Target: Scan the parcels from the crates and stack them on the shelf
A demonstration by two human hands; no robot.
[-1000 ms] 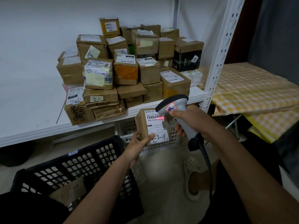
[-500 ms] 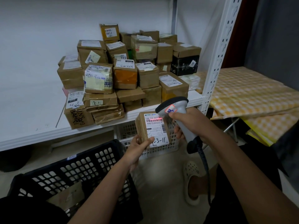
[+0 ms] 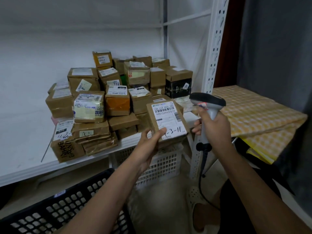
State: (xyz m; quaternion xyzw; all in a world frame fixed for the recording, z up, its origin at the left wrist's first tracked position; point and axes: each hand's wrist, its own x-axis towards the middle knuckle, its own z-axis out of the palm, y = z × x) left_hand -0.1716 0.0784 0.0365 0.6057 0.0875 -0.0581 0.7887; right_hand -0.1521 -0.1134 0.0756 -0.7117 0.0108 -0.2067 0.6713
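Brown cardboard parcel [image 3: 166,122], white label facing up, marked "-3-11": held in the air in front of the shelf [image 3: 25,125] edge, left hand [image 3: 148,146] gripping its lower left corner, thumb on the label. Grey barcode scanner [image 3: 208,105]: right hand [image 3: 215,127] fingers curled round its handle, just right of the parcel. Stacked parcels [image 3: 108,105] on the shelf. Black crate [image 3: 64,210] below; white crate [image 3: 162,164] under the shelf.

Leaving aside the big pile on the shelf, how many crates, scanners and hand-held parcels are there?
Crates: 2, the black crate and the white crate
Scanners: 1, the scanner in the right hand
Hand-held parcels: 1, the parcel in the left hand
Total: 4
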